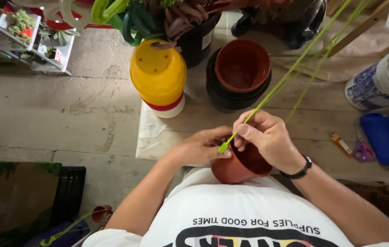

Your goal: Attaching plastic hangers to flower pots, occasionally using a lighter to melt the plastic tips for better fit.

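Wooden table (322, 130): stacked pots (238, 77) beyond right hand (269, 139).

Soft even daylight, faint shadows, no glare; wide-angle bend at edges, far corners possibly slightly soft, centre sharp.

Worn concrete floor (43, 114), wood bench (322, 128), white plant shelf (34, 43) w/ daylight.

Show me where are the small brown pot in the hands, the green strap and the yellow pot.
small brown pot (231, 171), head view, on its outer wall.
green strap (290, 73), head view, mid-length.
yellow pot (158, 75), head view, on its upturned side.
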